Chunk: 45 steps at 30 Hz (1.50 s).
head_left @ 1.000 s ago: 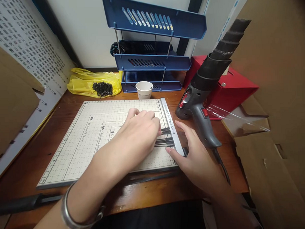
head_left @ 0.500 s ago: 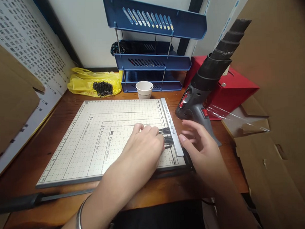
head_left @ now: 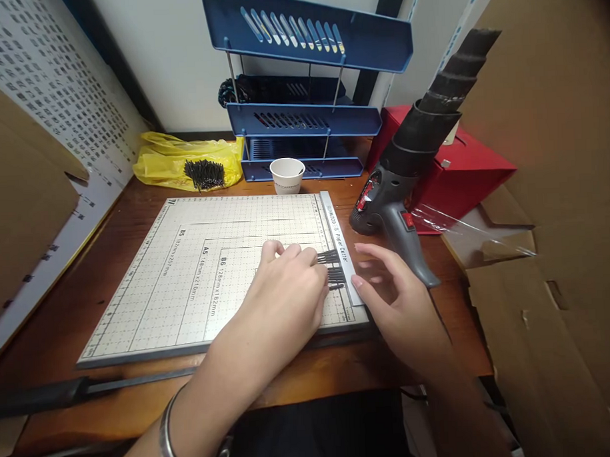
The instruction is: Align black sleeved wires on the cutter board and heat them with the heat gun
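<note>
A paper cutter board (head_left: 187,292) printed with a grid and paper sizes lies on the desk. My left hand (head_left: 291,279) rests on it with curled fingers closed over a row of short thin black strips (head_left: 335,275). The strips' ends stick out to the right, towards the board's metal edge bar (head_left: 341,244); their other ends are hidden beneath the hand. My right hand (head_left: 397,292) is at the bar's near end, fingers curved and apart from the thumb, whose tip is at the bar. Nothing shows in its grasp.
A heat gun (head_left: 403,178) stands behind my right hand, beside a red box (head_left: 468,176). A paper cup (head_left: 288,174), blue tray rack (head_left: 306,120) and yellow bag (head_left: 167,160) with black pieces (head_left: 204,174) are behind the board. The cutter's black handle (head_left: 41,396) lies front left.
My right hand has shifted slightly left, its thumb now at the metal bar. My left hand stays over the black strips. The view has moved a little.
</note>
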Each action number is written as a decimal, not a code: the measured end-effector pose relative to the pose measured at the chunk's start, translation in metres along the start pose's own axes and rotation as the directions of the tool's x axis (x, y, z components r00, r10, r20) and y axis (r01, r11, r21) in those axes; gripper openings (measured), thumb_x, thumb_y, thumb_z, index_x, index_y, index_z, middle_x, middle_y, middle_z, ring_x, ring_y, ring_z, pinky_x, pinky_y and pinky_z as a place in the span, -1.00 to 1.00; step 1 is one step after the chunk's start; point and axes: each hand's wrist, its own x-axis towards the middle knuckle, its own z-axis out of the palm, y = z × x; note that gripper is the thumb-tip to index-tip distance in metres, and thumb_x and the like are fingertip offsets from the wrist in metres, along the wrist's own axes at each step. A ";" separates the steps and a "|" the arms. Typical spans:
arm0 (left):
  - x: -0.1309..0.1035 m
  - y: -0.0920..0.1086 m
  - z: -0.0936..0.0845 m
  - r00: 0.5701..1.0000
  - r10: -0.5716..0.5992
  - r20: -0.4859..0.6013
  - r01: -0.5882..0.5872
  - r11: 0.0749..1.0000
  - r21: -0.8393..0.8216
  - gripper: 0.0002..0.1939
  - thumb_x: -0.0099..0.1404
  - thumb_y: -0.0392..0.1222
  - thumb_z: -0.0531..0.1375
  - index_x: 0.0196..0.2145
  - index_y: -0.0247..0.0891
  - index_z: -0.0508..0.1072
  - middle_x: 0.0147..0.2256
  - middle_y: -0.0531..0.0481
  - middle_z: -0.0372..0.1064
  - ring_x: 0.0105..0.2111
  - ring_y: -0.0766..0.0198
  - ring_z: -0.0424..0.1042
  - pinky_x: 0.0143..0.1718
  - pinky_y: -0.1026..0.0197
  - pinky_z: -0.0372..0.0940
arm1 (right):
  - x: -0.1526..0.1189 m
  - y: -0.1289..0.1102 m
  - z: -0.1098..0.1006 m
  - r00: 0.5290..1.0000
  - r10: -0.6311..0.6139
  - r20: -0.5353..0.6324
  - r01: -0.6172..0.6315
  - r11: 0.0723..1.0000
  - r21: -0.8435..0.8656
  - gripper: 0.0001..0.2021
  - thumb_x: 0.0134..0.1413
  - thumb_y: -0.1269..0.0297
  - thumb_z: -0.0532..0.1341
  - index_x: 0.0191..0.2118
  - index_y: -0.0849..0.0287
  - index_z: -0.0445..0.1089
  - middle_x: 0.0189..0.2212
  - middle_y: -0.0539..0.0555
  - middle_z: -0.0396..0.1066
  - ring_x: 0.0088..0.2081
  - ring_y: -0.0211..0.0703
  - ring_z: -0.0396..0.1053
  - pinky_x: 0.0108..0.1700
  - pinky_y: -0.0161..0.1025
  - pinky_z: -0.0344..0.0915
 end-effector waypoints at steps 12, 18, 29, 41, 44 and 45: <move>-0.003 -0.002 0.001 0.999 -0.015 -0.034 0.015 1.000 -0.002 -0.72 0.43 -0.31 0.07 -0.37 -0.27 0.54 -0.34 -0.06 0.40 -0.31 0.14 0.34 -0.09 -0.06 0.03 | 0.001 -0.005 0.001 1.000 -0.013 0.012 0.013 1.000 0.002 -0.64 0.22 0.26 0.21 0.12 0.00 0.36 0.07 0.08 0.42 0.04 -0.08 0.41 0.03 -0.09 0.40; -0.014 -0.001 0.007 0.995 -0.050 -0.086 0.047 0.998 -0.036 -0.81 0.43 -0.26 0.12 -0.30 -0.27 0.52 -0.30 -0.05 0.38 -0.27 0.12 0.34 -0.07 -0.05 0.02 | 0.001 -0.005 0.002 0.995 -0.097 0.037 0.098 0.994 -0.044 -0.70 0.20 0.30 0.21 0.05 0.02 0.39 0.08 0.08 0.38 0.10 -0.10 0.36 0.11 -0.09 0.35; -0.021 0.002 0.023 0.968 -0.093 -0.234 0.058 0.987 -0.151 -0.74 0.47 -0.28 0.09 -0.32 -0.21 0.54 -0.31 0.00 0.46 -0.27 0.16 0.33 -0.15 -0.01 -0.02 | 0.002 -0.006 0.000 0.969 -0.203 0.143 0.230 0.951 -0.206 -0.91 0.12 0.30 0.26 -0.28 0.02 0.52 0.14 0.12 0.33 0.18 0.01 0.30 0.20 0.06 0.25; -0.023 0.005 0.029 0.954 -0.107 -0.279 0.048 0.976 -0.213 -0.76 0.43 -0.29 0.15 -0.39 -0.20 0.54 -0.35 0.02 0.53 -0.29 0.17 0.31 -0.17 -0.02 0.01 | 0.007 -0.011 0.000 0.987 -0.069 0.144 0.097 0.976 -0.194 -0.88 0.08 0.28 0.30 -0.42 -0.05 0.59 0.11 0.05 0.38 0.13 0.03 0.35 0.15 0.06 0.25; -0.023 0.009 0.030 0.941 -0.097 -0.323 0.049 0.987 -0.153 -0.75 0.42 -0.29 0.16 -0.42 -0.20 0.53 -0.35 0.01 0.53 -0.31 0.16 0.27 -0.19 -0.03 0.02 | 0.005 -0.009 0.000 0.981 -0.162 0.106 0.184 0.950 -0.253 -0.88 0.09 0.27 0.32 -0.42 -0.04 0.59 0.11 0.07 0.37 0.15 0.06 0.29 0.15 0.07 0.22; -0.023 0.010 0.031 0.936 -0.093 -0.340 0.052 0.990 -0.130 -0.75 0.41 -0.28 0.16 -0.43 -0.21 0.53 -0.35 0.02 0.54 -0.31 0.15 0.26 -0.20 -0.03 0.02 | 0.004 -0.009 0.000 0.978 -0.186 0.091 0.205 0.935 -0.289 -0.89 0.09 0.26 0.32 -0.42 -0.04 0.60 0.08 0.09 0.37 0.11 0.08 0.30 0.11 0.08 0.22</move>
